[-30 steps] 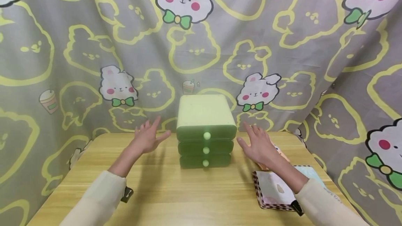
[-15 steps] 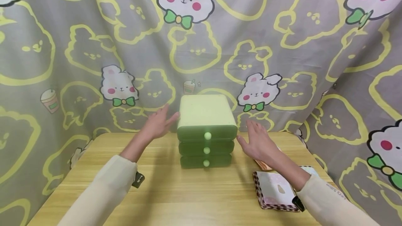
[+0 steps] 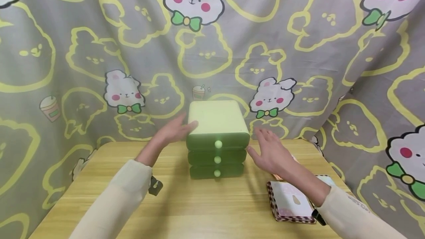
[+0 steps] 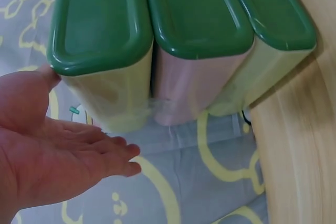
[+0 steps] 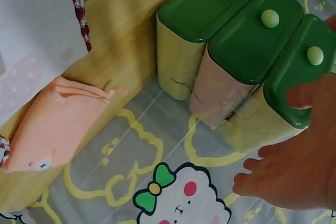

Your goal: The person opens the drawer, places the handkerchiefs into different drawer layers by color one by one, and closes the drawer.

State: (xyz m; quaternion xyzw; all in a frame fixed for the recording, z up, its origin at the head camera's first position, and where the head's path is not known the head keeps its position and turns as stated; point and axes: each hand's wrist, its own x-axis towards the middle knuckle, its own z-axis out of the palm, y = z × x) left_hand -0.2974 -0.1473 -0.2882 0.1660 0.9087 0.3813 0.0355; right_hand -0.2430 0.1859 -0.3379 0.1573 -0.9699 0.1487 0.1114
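A small drawer unit point(image 3: 217, 117) with a pale yellow top stands on the table, its three green fronts and round knobs facing me. In the wrist views its middle tier has pink sides. My left hand point(image 3: 170, 131) is at the unit's upper left side, fingers extended, with the thumb overlapping the top's left edge in the head view. On the other side, my right hand point(image 3: 272, 152) has its fingers stretched forward, thumb right by the top drawer's front corner. Both palms face the unit, and neither hand's fingers are curled around it.
A folded cloth point(image 3: 290, 202) with a checkered edge lies at the right, partly under my right forearm. Beside it are a folded orange cloth point(image 5: 58, 124) and a pale blue one point(image 3: 326, 180). A grey cartoon-print curtain point(image 3: 206, 54) hangs behind the wooden table point(image 3: 199, 209).
My left hand has moved right and forward, from beside the drawer unit to its upper left edge. My right hand has shifted slightly left toward it. The drawer unit stays put.
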